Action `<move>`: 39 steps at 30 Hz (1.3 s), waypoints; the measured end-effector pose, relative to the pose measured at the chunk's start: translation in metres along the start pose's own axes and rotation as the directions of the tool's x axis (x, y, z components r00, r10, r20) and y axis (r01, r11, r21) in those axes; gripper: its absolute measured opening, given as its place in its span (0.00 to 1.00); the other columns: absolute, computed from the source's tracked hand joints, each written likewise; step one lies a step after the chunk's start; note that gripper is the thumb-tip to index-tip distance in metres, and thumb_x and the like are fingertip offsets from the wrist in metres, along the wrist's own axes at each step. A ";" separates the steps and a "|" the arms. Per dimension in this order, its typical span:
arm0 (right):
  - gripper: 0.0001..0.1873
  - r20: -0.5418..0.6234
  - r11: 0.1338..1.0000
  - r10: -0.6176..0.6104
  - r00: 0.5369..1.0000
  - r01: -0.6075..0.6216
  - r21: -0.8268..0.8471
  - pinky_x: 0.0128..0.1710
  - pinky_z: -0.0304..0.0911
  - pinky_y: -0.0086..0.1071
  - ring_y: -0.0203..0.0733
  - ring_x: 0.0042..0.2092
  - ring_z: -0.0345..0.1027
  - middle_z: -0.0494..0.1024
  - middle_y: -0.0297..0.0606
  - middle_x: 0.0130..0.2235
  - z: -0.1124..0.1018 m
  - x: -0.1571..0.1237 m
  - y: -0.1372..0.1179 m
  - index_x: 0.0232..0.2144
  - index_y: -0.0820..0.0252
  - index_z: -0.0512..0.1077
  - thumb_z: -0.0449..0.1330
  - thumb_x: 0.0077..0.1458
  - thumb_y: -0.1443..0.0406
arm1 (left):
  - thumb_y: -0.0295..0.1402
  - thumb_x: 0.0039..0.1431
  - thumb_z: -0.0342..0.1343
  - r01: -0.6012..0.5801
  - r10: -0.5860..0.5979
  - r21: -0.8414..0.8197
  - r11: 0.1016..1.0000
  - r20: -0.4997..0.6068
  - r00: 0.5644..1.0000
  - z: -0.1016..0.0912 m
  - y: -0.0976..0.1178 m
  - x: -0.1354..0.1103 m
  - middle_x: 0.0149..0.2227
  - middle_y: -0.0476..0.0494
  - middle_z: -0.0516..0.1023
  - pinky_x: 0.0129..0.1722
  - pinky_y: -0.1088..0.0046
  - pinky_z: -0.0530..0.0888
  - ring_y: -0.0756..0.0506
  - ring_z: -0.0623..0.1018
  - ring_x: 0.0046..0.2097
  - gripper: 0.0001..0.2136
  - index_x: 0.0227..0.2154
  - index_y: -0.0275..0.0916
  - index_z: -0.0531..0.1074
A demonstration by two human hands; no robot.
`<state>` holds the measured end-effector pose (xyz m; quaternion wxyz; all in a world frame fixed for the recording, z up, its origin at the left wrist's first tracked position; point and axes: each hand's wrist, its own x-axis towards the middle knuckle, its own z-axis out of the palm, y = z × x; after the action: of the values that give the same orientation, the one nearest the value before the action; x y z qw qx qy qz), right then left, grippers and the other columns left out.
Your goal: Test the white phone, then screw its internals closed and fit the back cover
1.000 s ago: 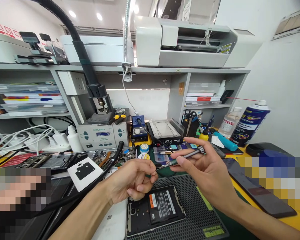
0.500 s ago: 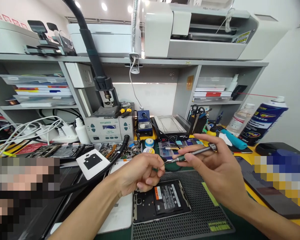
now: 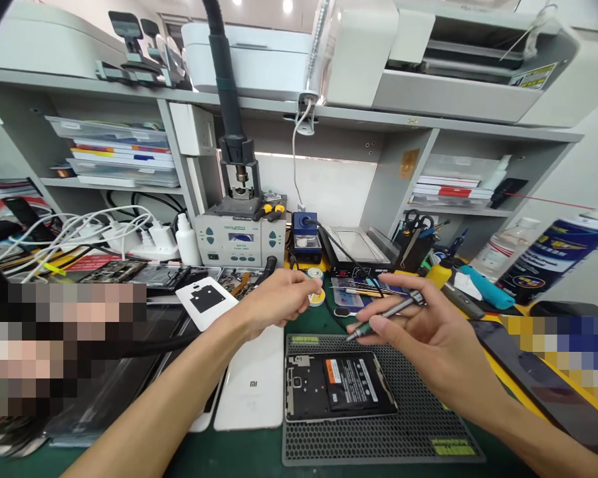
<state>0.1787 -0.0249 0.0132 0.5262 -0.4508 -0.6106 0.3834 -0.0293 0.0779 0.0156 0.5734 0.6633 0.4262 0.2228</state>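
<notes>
My right hand [image 3: 433, 332] holds a slim grey screwdriver [image 3: 391, 313] between thumb and fingers, its tip pointing down and left. My left hand [image 3: 282, 297] is closed in a pinch over the back of the bench, in front of two small round tubs [image 3: 317, 297]. Whatever its fingertips grip is too small or hidden to make out. Below both hands an opened phone [image 3: 306, 398] lies on a grey honeycomb mat [image 3: 379, 441], its black battery [image 3: 353, 384] with an orange label exposed. Neither hand touches the phone.
Left of the mat lies a white phone back cover [image 3: 253, 408]; a white card with a black cutout [image 3: 206, 302] is behind it. A hot-air station [image 3: 239, 242] and a heating plate [image 3: 359, 255] stand at the back. A spray can [image 3: 561, 255] is at right.
My left hand has moved away from the screwdriver tip, back toward the tubs. The screwdriver stays in my right hand. The head view has shifted, so the bench appears further right.
</notes>
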 end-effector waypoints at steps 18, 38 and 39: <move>0.26 0.390 0.905 0.014 0.921 0.154 -0.397 0.36 0.73 0.25 0.34 0.36 0.75 0.78 0.33 0.43 0.027 -0.016 -0.012 0.60 0.37 0.56 0.56 0.65 0.67 | 0.32 0.49 0.54 -0.191 0.142 0.384 0.904 0.153 0.978 -0.001 -0.016 0.003 0.23 0.47 0.71 0.25 0.70 0.58 0.48 0.65 0.26 0.05 0.25 0.38 0.74; 0.12 0.623 0.399 0.064 0.780 0.552 -0.732 0.23 0.63 0.34 0.47 0.30 0.76 0.80 0.34 0.35 0.042 -0.009 -0.048 0.50 0.46 0.67 0.57 0.64 0.59 | 0.30 0.47 0.55 -0.244 0.192 0.402 0.883 0.167 0.967 -0.003 -0.017 0.002 0.21 0.47 0.70 0.22 0.70 0.54 0.48 0.63 0.23 0.03 0.25 0.39 0.73; 0.12 0.626 0.419 0.087 0.775 0.542 -0.728 0.24 0.64 0.34 0.46 0.31 0.77 0.81 0.33 0.37 0.043 -0.008 -0.048 0.50 0.45 0.67 0.56 0.64 0.60 | 0.29 0.46 0.55 -0.247 0.193 0.400 0.883 0.169 0.966 -0.003 -0.017 0.001 0.21 0.47 0.70 0.22 0.70 0.55 0.48 0.63 0.23 0.03 0.25 0.39 0.73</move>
<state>0.1298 -0.0467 0.0494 0.0500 -0.4230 -0.9036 0.0448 -0.0361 0.0798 0.0002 0.4145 0.8272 0.3493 0.1485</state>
